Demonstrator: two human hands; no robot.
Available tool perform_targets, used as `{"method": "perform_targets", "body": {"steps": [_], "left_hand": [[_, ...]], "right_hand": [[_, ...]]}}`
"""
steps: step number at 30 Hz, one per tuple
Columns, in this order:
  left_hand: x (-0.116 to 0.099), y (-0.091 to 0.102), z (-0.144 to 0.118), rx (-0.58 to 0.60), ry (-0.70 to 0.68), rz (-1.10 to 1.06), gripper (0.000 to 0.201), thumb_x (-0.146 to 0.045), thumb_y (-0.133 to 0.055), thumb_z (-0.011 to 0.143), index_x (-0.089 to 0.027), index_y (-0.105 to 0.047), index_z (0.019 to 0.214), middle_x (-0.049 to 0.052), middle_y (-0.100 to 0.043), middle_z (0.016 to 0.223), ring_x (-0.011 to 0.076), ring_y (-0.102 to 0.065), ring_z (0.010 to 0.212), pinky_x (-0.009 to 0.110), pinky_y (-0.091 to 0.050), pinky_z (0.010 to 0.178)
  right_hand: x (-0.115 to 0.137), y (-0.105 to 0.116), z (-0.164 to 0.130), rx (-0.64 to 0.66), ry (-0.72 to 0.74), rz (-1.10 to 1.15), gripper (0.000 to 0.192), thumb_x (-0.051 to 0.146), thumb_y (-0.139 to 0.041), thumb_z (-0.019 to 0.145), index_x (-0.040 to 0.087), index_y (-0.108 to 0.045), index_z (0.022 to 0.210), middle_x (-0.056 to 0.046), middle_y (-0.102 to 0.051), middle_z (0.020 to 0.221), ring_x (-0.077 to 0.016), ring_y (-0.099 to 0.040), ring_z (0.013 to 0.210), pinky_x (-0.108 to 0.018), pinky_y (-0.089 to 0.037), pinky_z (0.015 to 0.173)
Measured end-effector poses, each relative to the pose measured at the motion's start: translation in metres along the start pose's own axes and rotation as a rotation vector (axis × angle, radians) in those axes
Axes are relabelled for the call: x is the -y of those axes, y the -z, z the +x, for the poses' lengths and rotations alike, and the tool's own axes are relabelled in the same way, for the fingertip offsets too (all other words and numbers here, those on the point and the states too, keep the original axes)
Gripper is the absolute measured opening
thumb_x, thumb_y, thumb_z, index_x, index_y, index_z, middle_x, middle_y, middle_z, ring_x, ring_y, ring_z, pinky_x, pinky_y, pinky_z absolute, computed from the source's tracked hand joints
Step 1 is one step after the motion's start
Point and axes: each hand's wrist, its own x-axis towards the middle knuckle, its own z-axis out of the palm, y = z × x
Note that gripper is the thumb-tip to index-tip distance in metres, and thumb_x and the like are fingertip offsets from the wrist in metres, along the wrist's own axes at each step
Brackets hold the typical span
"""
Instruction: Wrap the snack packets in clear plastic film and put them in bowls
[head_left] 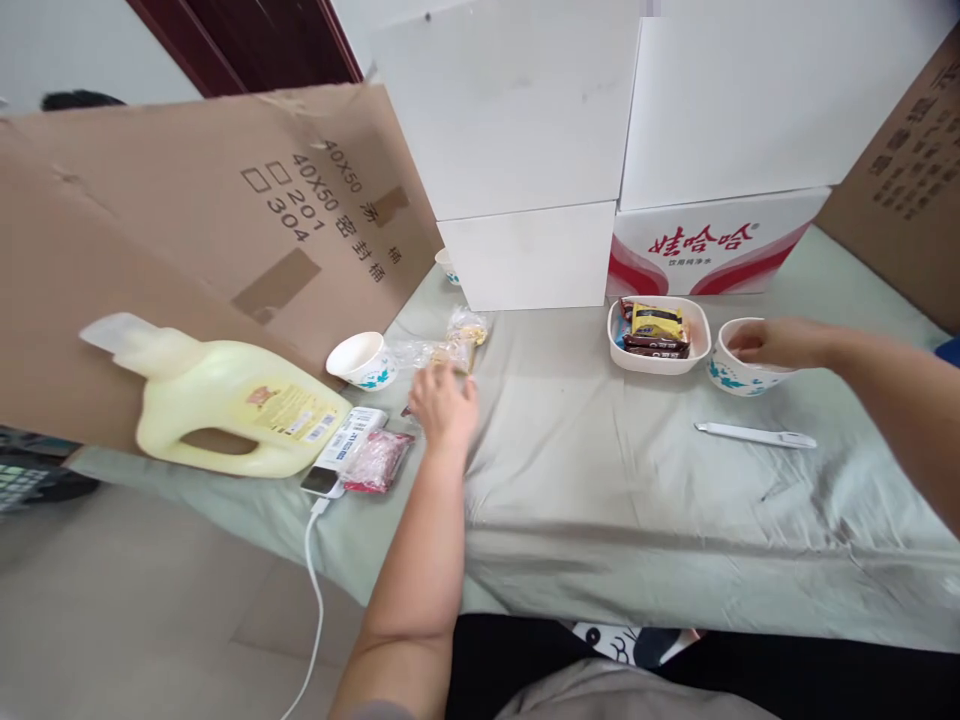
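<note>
From the head view, the left hand (444,405) lies curled, fingers together, on a crinkled clear plastic snack wrapper (450,347) at the left of the grey-green cloth-covered bench (600,480). The right hand (772,343) rests its bunched fingertips in a white paper cup with teal print (739,375) at the far right. The brown cardboard sheet (225,240) reads "40X50" and "304". Open cloth lies between the hands, bearing only a white pen-like stick (754,435).

The jug (225,405) is pale yellow, both paper cups (362,360) are white with teal leaf prints (small ones), the cloth (600,470) is grey-green.
</note>
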Motion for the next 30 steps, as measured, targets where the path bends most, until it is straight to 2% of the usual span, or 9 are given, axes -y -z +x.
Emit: {"method": "perform_targets", "body": {"steps": [2, 5, 9, 13, 16, 19, 23, 28, 30], "left_hand": [[0.020, 0.004, 0.018, 0.089, 0.257, 0.113, 0.055, -0.041, -0.047, 0.090, -0.010, -0.047, 0.135, 0.026, -0.048, 0.139, 0.0404, -0.042, 0.132, 0.056, -0.036, 0.102], [0.025, -0.002, 0.025, 0.277, 0.342, 0.160, 0.062, -0.045, -0.049, 0.089, -0.004, -0.047, 0.134, 0.031, -0.055, 0.127, 0.0444, -0.051, 0.121, 0.058, -0.040, 0.096], [-0.012, -0.021, 0.001, 0.384, 0.116, 0.077, 0.052, -0.051, -0.057, 0.085, -0.015, -0.059, 0.123, 0.021, -0.061, 0.121, 0.0375, -0.055, 0.118, 0.049, -0.044, 0.096], [-0.054, -0.036, -0.045, 0.421, -0.318, -0.182, 0.054, -0.051, -0.065, 0.081, -0.017, -0.060, 0.122, 0.016, -0.063, 0.121, 0.0318, -0.055, 0.117, 0.043, -0.044, 0.099], [-0.065, -0.037, -0.069, 0.411, -0.503, -0.315, 0.039, -0.042, -0.058, 0.089, -0.019, -0.060, 0.120, 0.011, -0.064, 0.121, 0.0292, -0.056, 0.115, 0.045, -0.045, 0.099], [-0.062, -0.030, -0.074, 0.491, -0.556, -0.341, 0.032, -0.033, -0.054, 0.091, -0.020, -0.059, 0.119, 0.010, -0.066, 0.120, 0.0280, -0.057, 0.112, 0.047, -0.045, 0.098], [-0.059, -0.018, -0.069, 0.571, -0.577, -0.460, 0.043, -0.032, -0.066, 0.082, -0.021, -0.057, 0.122, 0.009, -0.065, 0.115, 0.0260, -0.061, 0.106, 0.044, -0.049, 0.094], [-0.067, -0.016, -0.079, 0.310, -0.682, -0.804, 0.049, -0.030, -0.070, 0.082, -0.023, -0.052, 0.127, 0.010, -0.057, 0.119, 0.0238, -0.057, 0.110, 0.040, -0.051, 0.094], [-0.071, -0.021, -0.086, 0.294, -0.761, -0.820, 0.054, -0.023, -0.068, 0.083, -0.024, -0.046, 0.133, 0.011, -0.054, 0.122, 0.0239, -0.056, 0.114, 0.040, -0.051, 0.096]], "right_hand": [[-0.012, 0.013, -0.015, 0.083, 0.005, 0.026, 0.022, 0.031, -0.069, 0.082, 0.014, -0.075, 0.095, -0.010, -0.073, 0.089, -0.0068, -0.054, 0.064, -0.026, -0.035, 0.063], [-0.029, 0.015, -0.047, 0.220, -0.017, 0.019, 0.023, 0.039, -0.067, 0.085, 0.020, -0.072, 0.097, -0.012, -0.072, 0.094, -0.0121, -0.058, 0.070, -0.029, -0.038, 0.065], [-0.031, -0.017, -0.089, 0.378, 0.015, -0.044, 0.031, 0.035, -0.076, 0.077, 0.024, -0.069, 0.104, -0.013, -0.071, 0.109, -0.0237, -0.064, 0.090, -0.034, -0.043, 0.072], [-0.014, -0.047, -0.110, 0.320, 0.061, -0.126, 0.020, 0.023, -0.060, 0.084, 0.020, -0.067, 0.103, -0.016, -0.068, 0.110, -0.0309, -0.063, 0.100, -0.038, -0.044, 0.074], [-0.007, -0.059, -0.115, 0.263, 0.109, -0.124, 0.022, 0.019, -0.049, 0.090, 0.018, -0.065, 0.104, -0.016, -0.067, 0.109, -0.0298, -0.062, 0.103, -0.038, -0.044, 0.081], [-0.004, -0.068, -0.118, 0.200, 0.174, -0.125, 0.023, 0.022, -0.046, 0.093, 0.015, -0.063, 0.107, -0.016, -0.066, 0.107, -0.0295, -0.059, 0.106, -0.038, -0.043, 0.087], [0.006, -0.077, -0.123, 0.111, 0.290, -0.107, 0.024, 0.022, -0.044, 0.095, 0.014, -0.064, 0.104, -0.014, -0.066, 0.100, -0.0289, -0.059, 0.102, -0.038, -0.044, 0.087], [0.018, -0.079, -0.128, 0.054, 0.324, -0.019, 0.023, 0.020, -0.044, 0.095, 0.017, -0.064, 0.105, -0.012, -0.065, 0.101, -0.0253, -0.061, 0.098, -0.033, -0.045, 0.080], [0.017, -0.080, -0.129, 0.020, 0.313, 0.025, 0.024, 0.021, -0.044, 0.095, 0.018, -0.064, 0.107, -0.011, -0.065, 0.102, -0.0238, -0.063, 0.092, -0.032, -0.046, 0.075]]}}
